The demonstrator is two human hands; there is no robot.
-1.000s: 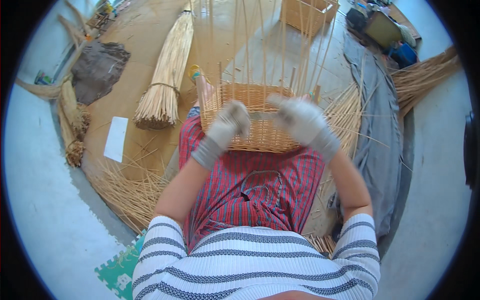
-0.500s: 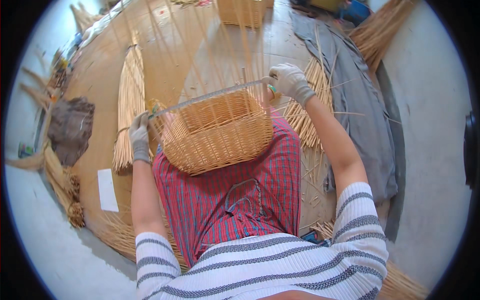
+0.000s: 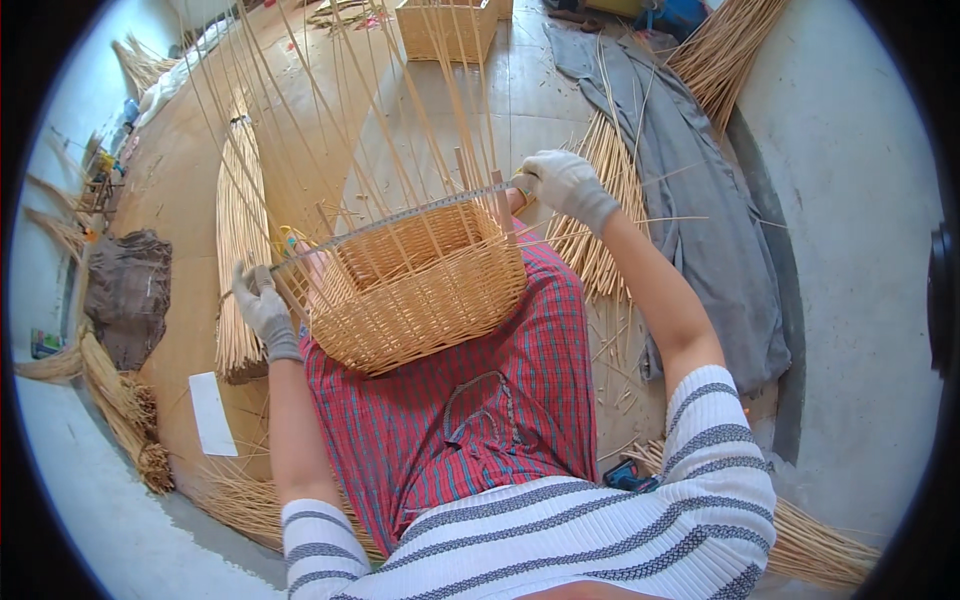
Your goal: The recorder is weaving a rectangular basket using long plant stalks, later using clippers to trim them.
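Observation:
A rectangular wicker basket (image 3: 415, 310) with long upright stakes rests on my red plaid-covered lap, tilted, its inside partly visible. A thin grey measuring strip (image 3: 398, 218) stretches across its top among the stakes. At the strip's left end, outside the basket, my left hand (image 3: 262, 305) in a pale knit glove grips it with fingertips. My gloved right hand (image 3: 568, 188) pinches the other end beyond the basket's right corner. Part of my feet shows behind both hands.
A box-shaped basket (image 3: 440, 35) stands at the back. Bundles of pale rods (image 3: 240, 310) lie left and right (image 3: 590, 240). A grey cloth (image 3: 715, 300) runs along the right wall. A power tool (image 3: 630, 480) lies by my right hip; a white card (image 3: 212, 410) lies left.
My hands moved apart from over the basket to either side, stretching the strip across its top. The basket is tilted and farther left in view; in the last half second the view shifted slightly.

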